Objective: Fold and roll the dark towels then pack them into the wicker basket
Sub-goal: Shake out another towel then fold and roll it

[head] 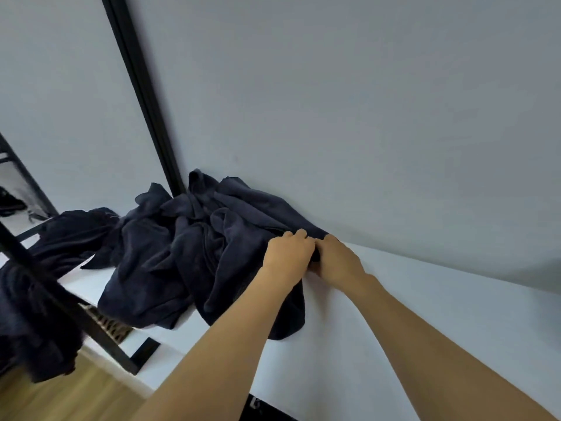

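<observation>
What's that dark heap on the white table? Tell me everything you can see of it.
The dark towels lie in a crumpled, unfolded heap of navy-black cloth on the white table, against the wall, one part drooping over the table's edge. At the heap's right end the left hand and right hand grip its edge side by side.
</observation>
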{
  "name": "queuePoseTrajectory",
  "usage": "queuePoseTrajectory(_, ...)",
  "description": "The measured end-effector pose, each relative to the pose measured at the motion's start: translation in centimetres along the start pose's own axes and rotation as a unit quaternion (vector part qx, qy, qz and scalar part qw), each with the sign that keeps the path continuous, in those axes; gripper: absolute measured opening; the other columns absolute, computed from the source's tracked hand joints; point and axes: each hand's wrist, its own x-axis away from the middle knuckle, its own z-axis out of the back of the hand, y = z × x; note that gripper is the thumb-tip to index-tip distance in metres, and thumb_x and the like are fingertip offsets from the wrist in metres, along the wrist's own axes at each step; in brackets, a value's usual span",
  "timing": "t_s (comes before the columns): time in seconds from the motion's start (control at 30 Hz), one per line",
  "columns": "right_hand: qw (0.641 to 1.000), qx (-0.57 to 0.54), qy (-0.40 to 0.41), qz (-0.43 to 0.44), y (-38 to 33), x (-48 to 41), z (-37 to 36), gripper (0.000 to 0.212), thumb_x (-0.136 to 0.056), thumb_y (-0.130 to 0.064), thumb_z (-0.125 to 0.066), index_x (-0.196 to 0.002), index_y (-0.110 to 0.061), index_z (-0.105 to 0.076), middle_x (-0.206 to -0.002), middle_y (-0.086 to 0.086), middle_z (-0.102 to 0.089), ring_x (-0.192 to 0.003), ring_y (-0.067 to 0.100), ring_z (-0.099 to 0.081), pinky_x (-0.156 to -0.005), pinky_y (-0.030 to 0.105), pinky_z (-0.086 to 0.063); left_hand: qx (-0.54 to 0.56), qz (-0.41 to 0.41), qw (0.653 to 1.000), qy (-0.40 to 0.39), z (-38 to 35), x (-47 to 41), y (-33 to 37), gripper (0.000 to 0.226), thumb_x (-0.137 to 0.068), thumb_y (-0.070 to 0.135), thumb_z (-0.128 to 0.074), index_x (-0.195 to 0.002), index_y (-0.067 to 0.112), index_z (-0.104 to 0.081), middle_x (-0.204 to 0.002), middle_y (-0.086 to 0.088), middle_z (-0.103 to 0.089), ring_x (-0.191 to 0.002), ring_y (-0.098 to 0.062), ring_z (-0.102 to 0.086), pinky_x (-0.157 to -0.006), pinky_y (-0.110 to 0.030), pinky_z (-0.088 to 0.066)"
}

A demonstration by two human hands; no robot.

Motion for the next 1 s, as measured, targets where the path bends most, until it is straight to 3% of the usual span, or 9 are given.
queuePoseTrajectory(0.1,0.996,-0.083,0.033,0.013,-0.2,-0.2,0.0,0.012,-0.088,-0.024,-0.054,-0.084,-0.022,-0.066,-0.085,-0.001,-0.067,-0.077,0.021,-0.062,-0.072,0.042,-0.055,0.004,-0.007,1.000,-0.014,0.8,-1.2,-0.7,0.019,-0.094,0.009,-0.053,-0.112,0.008,-0.059,-0.114,-0.009,-0.059,-0.106,-0.028,-0.057,-0.071,-0.034,-0.042)
queuePoseTrajectory(0.2,0.986,-0.151,0.060,0.024,-1.4,-0.1,1.7,0.009,-0.087,-0.015,-0.056,-0.092,-0.016,-0.064,-0.089,0.001,-0.067,-0.081,0.020,-0.062,-0.071,0.033,-0.052,0.116,0.017,0.993,0.009,3.6,-2.2,-2.5,0.016,-0.091,0.015,-0.058,-0.104,0.009,-0.065,-0.103,-0.010,-0.066,-0.096,-0.029,-0.062,-0.074,-0.037,-0.050)
queuePoseTrajectory(0.27,0.978,-0.183,0.085,0.053,-2.9,-0.2,4.0,0.010,-0.086,-0.016,-0.061,-0.096,-0.017,-0.061,-0.092,-0.001,-0.065,-0.083,0.017,-0.060,-0.066,0.022,-0.046,0.197,0.019,0.978,0.069,6.6,-2.6,-3.6,0.013,-0.089,0.019,-0.063,-0.097,0.012,-0.069,-0.096,-0.007,-0.069,-0.089,-0.026,-0.063,-0.079,-0.037,-0.051)
queuePoseTrajectory(0.4,0.939,-0.238,0.221,0.115,-6.5,-1.1,11.4,0.012,-0.093,-0.022,-0.058,-0.100,-0.015,-0.064,-0.094,-0.002,-0.068,-0.083,0.013,-0.062,-0.070,0.019,-0.045,0.337,0.010,0.907,0.251,14.8,-3.2,-4.5,0.007,-0.083,0.024,-0.071,-0.081,0.017,-0.072,-0.079,0.003,-0.070,-0.074,-0.015,-0.063,-0.070,-0.030,-0.051)
queuePoseTrajectory(0.5,0.912,-0.231,0.300,0.156,-8.8,-0.8,18.0,0.014,-0.095,-0.021,-0.055,-0.090,-0.010,-0.064,-0.076,-0.002,-0.064,-0.067,0.009,-0.054,-0.058,0.020,-0.037,0.392,-0.008,0.859,0.330,21.4,-3.4,-4.2,0.012,-0.079,0.026,-0.075,-0.076,0.015,-0.070,-0.068,0.004,-0.066,-0.063,-0.011,-0.059,-0.061,-0.024,-0.049)
queuePoseTrajectory(0.57,0.899,-0.217,0.338,0.177,-9.8,0.0,22.0,0.018,-0.094,-0.021,-0.056,-0.080,-0.012,-0.063,-0.063,-0.008,-0.055,-0.056,0.004,-0.046,-0.053,0.018,-0.033,0.394,-0.022,0.844,0.362,25.1,-3.5,-3.9,0.013,-0.079,0.025,-0.076,-0.076,0.013,-0.071,-0.064,0.003,-0.062,-0.058,-0.010,-0.053,-0.058,-0.023,-0.045)
queuePoseTrajectory(0.8,0.869,-0.182,0.426,0.175,-8.9,4.8,31.7,0.015,-0.090,-0.030,-0.063,-0.083,-0.021,-0.073,-0.071,-0.009,-0.067,-0.064,0.002,-0.058,-0.059,0.014,-0.043,0.408,-0.096,0.820,0.391,32.7,-4.1,-0.8,0.007,-0.084,0.021,-0.072,-0.083,0.014,-0.075,-0.077,-0.002,-0.072,-0.070,-0.013,-0.065,-0.073,-0.034,-0.058)
queuePoseTrajectory(1.0,0.886,-0.135,0.422,0.136,-5.5,8.4,35.4,0.013,-0.086,-0.036,-0.069,-0.083,-0.024,-0.069,-0.067,-0.008,-0.061,-0.063,0.008,-0.056,-0.062,0.022,-0.043,0.538,-0.113,0.758,0.351,33.7,-5.3,4.1,0.005,-0.082,0.019,-0.072,-0.081,0.014,-0.075,-0.076,-0.006,-0.073,-0.073,-0.022,-0.072,-0.071,-0.042,-0.060)
